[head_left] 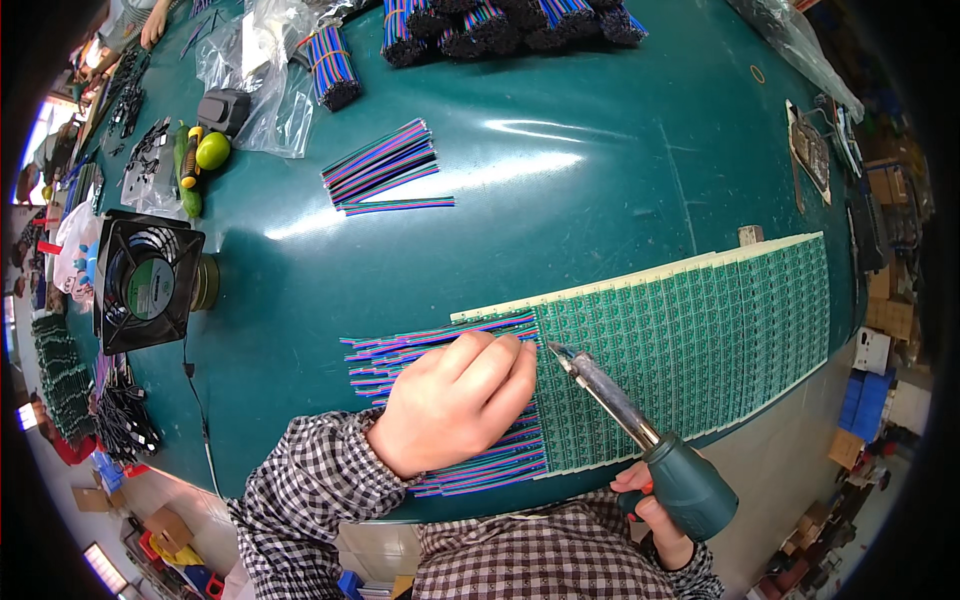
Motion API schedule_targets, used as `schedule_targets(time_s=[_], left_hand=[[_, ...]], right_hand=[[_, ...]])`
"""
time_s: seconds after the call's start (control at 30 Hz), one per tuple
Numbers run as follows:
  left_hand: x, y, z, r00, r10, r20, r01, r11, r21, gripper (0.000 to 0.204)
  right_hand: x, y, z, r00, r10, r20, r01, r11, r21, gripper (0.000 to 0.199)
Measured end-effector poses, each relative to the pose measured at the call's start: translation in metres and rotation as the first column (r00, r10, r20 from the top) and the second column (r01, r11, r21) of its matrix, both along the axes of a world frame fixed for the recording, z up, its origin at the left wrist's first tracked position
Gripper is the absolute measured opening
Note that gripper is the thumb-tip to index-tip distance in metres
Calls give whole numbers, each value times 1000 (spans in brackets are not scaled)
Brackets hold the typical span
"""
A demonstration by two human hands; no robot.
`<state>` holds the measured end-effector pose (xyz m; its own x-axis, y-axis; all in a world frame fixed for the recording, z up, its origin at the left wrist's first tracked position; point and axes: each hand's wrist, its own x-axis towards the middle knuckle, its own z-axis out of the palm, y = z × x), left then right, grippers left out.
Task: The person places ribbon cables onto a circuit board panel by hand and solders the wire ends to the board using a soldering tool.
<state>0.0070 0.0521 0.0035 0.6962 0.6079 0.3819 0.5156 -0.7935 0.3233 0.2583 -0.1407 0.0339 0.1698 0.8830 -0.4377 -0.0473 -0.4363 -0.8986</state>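
Observation:
My left hand [460, 400] is closed in a pinch at the left edge of a panel of green circuit boards [690, 350]. A multicoloured ribbon wire [490, 324] runs to its fingertips, which hide the pinched end. Below and beside the hand, several more ribbon wires [490, 475] lie in rows with their ends along the same edge. Wrapped round the grip of a green soldering iron [690, 490] is my right hand [650, 505]. The iron's metal tip points up and left, close to my left fingertips, over the boards' left edge.
Loose ribbon wires [385, 165] lie farther back, with tied wire bundles [510, 25] behind them. On the left stand a black fan [150, 285], a yellow-black screwdriver [190, 160] and a green round fruit [213, 150]. A small block [750, 235] touches the panel's far edge.

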Motion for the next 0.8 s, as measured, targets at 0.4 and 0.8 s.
schedule_targets(time_s=[0.4, 0.8], left_hand=[[0, 1, 3, 998, -28, -55, 30, 999, 36, 36], [2, 0, 1, 999, -21, -42, 23, 999, 44, 35]], right_hand=[[-2, 5, 2, 1000, -11, -6, 10, 1000, -27, 48], [3, -6, -6, 1000, -12, -5, 12, 1000, 12, 46]])
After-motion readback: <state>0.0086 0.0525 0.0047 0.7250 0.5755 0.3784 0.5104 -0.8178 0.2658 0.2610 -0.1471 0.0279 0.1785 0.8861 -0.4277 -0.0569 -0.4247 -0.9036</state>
